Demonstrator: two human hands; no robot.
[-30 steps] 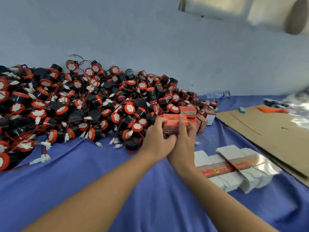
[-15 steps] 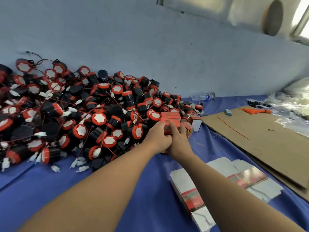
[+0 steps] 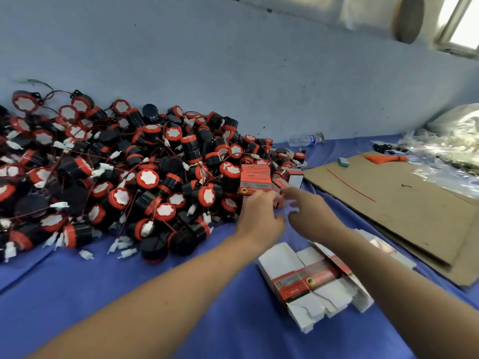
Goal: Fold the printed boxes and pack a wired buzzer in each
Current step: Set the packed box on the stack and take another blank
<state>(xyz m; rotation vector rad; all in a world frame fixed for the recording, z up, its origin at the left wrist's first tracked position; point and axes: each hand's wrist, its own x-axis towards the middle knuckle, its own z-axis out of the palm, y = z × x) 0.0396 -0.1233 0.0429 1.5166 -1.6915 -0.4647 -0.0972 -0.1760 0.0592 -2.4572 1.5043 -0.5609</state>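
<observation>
Several folded boxes (image 3: 255,178) stacked beside buzzer pile (image 3: 116,177), left hand (image 3: 259,216) fingers relaxed just below them, right hand (image 3: 309,211) fingers spread

A pale blue wall (image 3: 259,73), marked with small dark specks, is seen across the back, and a lighter band with a dark oval shape (image 3: 409,19) is set along its top. Bright daylight is let in by a window (image 3: 464,24) at the upper right corner. The surface below is covered with a blue cloth (image 3: 77,294); a sheet of brown cardboard (image 3: 401,203) is laid along its right edge, and a plastic bottle (image 3: 305,140) is laid at its far edge, against the wall.
</observation>
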